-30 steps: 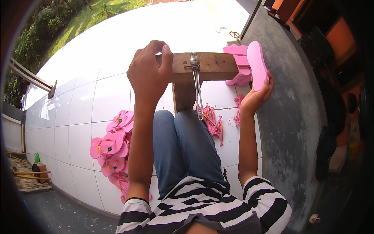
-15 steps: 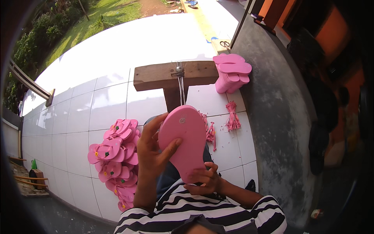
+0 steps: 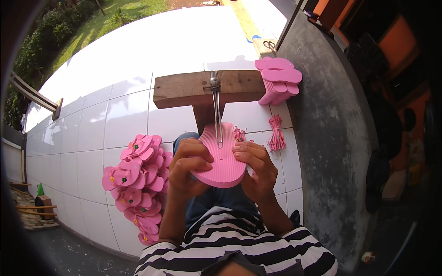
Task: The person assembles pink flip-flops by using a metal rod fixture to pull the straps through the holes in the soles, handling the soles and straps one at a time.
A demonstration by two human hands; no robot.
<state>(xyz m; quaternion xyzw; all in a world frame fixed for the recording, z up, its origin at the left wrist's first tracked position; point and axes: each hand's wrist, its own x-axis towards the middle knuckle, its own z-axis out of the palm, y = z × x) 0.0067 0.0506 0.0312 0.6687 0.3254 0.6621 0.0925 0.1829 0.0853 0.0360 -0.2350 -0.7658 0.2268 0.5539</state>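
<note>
I hold a pink sandal sole (image 3: 222, 158) over my lap with both hands. My left hand (image 3: 188, 166) curls around its left edge, fingers pressed on top; my right hand (image 3: 255, 168) grips the right edge the same way. A metal needle tool (image 3: 216, 110) fixed to the wooden block (image 3: 184, 89) reaches down onto the sole's top face. To my left on the white tiled floor (image 3: 115, 115) lies a heap of finished pink flower sandals (image 3: 136, 184). To the right lies a bundle of pink straps (image 3: 276, 133), and beyond it a stack of plain pink soles (image 3: 278, 78).
</note>
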